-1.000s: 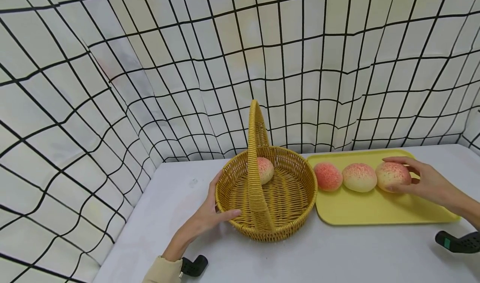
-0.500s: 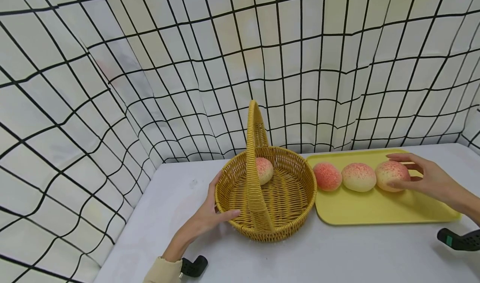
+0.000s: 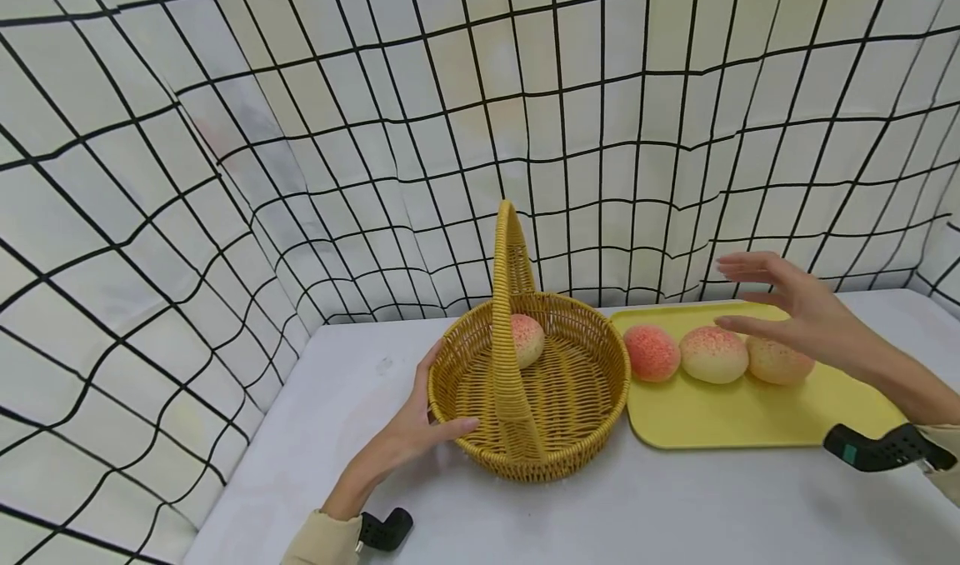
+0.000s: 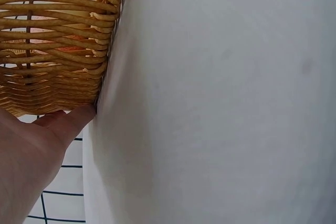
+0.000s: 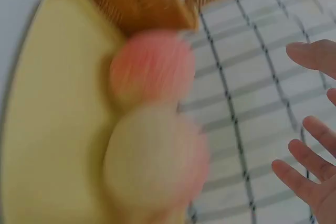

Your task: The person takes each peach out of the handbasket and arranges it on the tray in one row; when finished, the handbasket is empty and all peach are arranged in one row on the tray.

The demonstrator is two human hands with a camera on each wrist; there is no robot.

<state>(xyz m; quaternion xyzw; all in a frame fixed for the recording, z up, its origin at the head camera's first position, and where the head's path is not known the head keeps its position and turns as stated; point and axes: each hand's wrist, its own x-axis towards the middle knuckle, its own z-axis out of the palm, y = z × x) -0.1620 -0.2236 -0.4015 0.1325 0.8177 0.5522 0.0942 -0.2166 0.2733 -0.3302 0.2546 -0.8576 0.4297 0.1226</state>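
Observation:
A yellow wicker basket (image 3: 585, 442) with a tall hoop handle stands upright on the table; one pink-speckled peach (image 3: 528, 340) lies inside it. My left hand (image 3: 411, 423) holds the basket's left side, thumb over the rim and fingers against the outer wall. In the left wrist view that hand (image 4: 39, 145) touches the weave low down. Three peaches lie in a row on a yellow tray: a reddish one (image 3: 652, 353), a paler middle one (image 3: 714, 355) and a right one (image 3: 778, 360). Above the right two hovers my right hand (image 3: 806, 307), fingers spread, holding nothing.
The yellow tray (image 3: 765, 423) sits right beside the basket, on the white tabletop (image 3: 600, 515). Behind and to the left rise white walls with a black grid net (image 3: 585, 157). A black wrist device (image 3: 885, 448) is on the right wrist.
My right hand has come off the right peach, rising and moving left, with its fingers spread. That peach stays on the tray. The left hand and the basket have hardly moved.

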